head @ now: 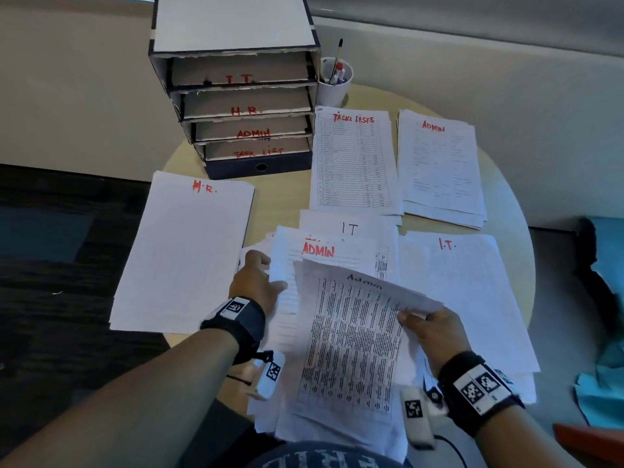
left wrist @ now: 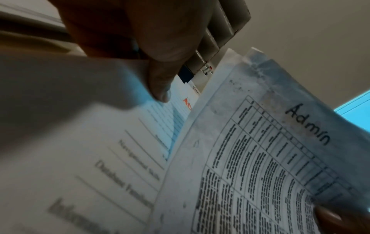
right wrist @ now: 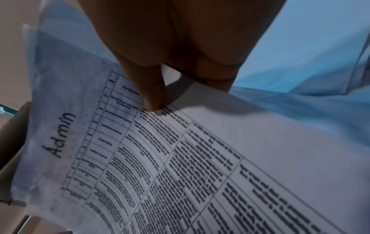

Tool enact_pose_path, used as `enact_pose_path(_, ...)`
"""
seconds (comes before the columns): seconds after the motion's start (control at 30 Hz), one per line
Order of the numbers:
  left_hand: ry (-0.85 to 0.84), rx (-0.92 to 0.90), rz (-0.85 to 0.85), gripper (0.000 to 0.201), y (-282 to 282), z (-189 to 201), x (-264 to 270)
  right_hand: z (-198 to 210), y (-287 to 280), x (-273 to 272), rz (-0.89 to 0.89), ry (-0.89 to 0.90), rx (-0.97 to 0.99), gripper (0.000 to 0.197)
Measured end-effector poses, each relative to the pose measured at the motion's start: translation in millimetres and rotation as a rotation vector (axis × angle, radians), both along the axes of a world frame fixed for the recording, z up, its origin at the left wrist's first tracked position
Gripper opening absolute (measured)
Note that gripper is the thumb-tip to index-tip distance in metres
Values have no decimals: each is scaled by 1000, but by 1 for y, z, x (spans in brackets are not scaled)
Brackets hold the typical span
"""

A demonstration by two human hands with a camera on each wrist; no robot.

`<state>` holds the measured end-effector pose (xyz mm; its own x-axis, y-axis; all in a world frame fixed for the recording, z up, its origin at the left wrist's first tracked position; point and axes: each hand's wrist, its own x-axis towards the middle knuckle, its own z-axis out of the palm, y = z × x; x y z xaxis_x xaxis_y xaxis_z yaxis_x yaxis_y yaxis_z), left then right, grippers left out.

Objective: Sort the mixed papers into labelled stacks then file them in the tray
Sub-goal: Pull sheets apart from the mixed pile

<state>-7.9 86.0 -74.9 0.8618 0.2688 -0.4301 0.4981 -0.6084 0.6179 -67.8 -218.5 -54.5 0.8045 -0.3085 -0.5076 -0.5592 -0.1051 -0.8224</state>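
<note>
My right hand [head: 427, 324] pinches the right edge of a printed table sheet headed "Admin" [head: 351, 339] and lifts it off the mixed pile [head: 290, 325] in front of me. The same Admin sheet [right wrist: 180, 158] fills the right wrist view under my thumb and fingers [right wrist: 154, 95]. My left hand [head: 260, 278] grips the mixed pile's left edge, thumb on top [left wrist: 160, 88]. A red "ADMIN" page [head: 324, 255] lies beneath. Sorted stacks lie around: H.R. [head: 189, 251], Task Lists [head: 354, 160], Admin [head: 442, 170], I.T. [head: 472, 292]. The labelled tray [head: 236, 106] stands at the back.
A white cup with pens [head: 334, 81] stands right of the tray. The round table's edge [head: 520, 211] curves close behind the right-hand stacks. The H.R. stack overhangs the table on the left. Blue fabric [head: 604, 298] lies off the table at right.
</note>
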Motion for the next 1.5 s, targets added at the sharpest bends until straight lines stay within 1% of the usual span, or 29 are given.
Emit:
enact_pose_path(0.07, -36, -18, 3, 27, 6, 2, -4, 0, 0, 1, 41, -12, 25, 14)
enact_pose_path(0.13, -65, -37, 3, 19, 8, 5, -5, -2, 0, 2, 72, -17, 34, 15)
enact_pose_path(0.17, -75, -57, 13, 21, 9, 7, -6, -2, 0, 1, 70, -22, 48, 15)
enact_pose_path(0.23, -72, -123, 48, 43, 10, 12, -7, -3, 0, 1, 52, -27, 68, 15)
enact_pose_path(0.27, -59, -136, 65, 51, 11, 13, -7, -2, 1, 1, 46, -25, 70, 17)
enact_pose_path(0.3, -47, -127, 71, 50, 12, 13, -6, -2, 1, 1, 43, -22, 75, 18)
enact_pose_path(0.33, -43, -100, 61, 40, 13, 13, -7, -2, 1, 1, 42, -19, 78, 19)
enact_pose_path(0.4, -62, -18, 4, 11, 15, 14, -6, -3, -1, 0, 50, -15, 78, 20)
enact_pose_path(0.5, -116, -33, -3, 22, 16, 15, -3, -5, -3, -2, 54, -19, 82, 21)
enact_pose_path(0.63, -134, -111, 64, 21, 17, 18, -6, -8, -5, -3, 42, -23, 97, 21)
enact_pose_path(0.77, -166, -99, 32, 32, 19, 18, -6, -10, -5, -3, 25, -41, 150, 21)
enact_pose_path(0.9, -174, -62, -13, 33, 21, 17, -8, -10, -6, -2, 6, -55, 175, 22)
enact_pose_path(1.0, -184, -71, -30, 31, 21, 17, -10, -8, -6, -2, 37, -79, 178, 20)
enact_pose_path(1.03, -187, -87, -27, 30, 22, 16, -10, -7, -6, -2, 56, -95, 171, 22)
enact_pose_path(1.13, -201, -182, -21, 36, 23, 18, -12, -7, -7, -3, 113, -125, 191, 30)
enact_pose_path(1.2, -214, -307, -27, 41, 21, 23, -15, -10, -7, -4, 121, -140, 237, 33)
enact_pose_path(1.23, -205, -385, -26, 39, 19, 24, -17, -11, -7, -4, 109, -149, 267, 34)
enact_pose_path(1.3, -126, -539, -31, 31, 19, 24, -23, -14, -7, -3, 103, -168, 319, 29)
enact_pose_path(1.37, 1, -669, -71, 24, 21, 23, -28, -12, -5, 0, 131, -175, 314, 23)
enact_pose_path(1.4, 72, -717, -86, 24, 21, 23, -29, -11, -5, 1, 143, -180, 287, 24)
enact_pose_path(1.43, 133, -754, -91, 30, 22, 22, -29, -10, -4, 2, 143, -184, 250, 27)
enact_pose_path(1.47, 179, -781, -84, 41, 22, 23, -29, -10, -5, 2, 131, -184, 216, 28)
enact_pose_path(1.5, 201, -792, -64, 47, 21, 24, -27, -9, -5, 2, 115, -175, 196, 27)
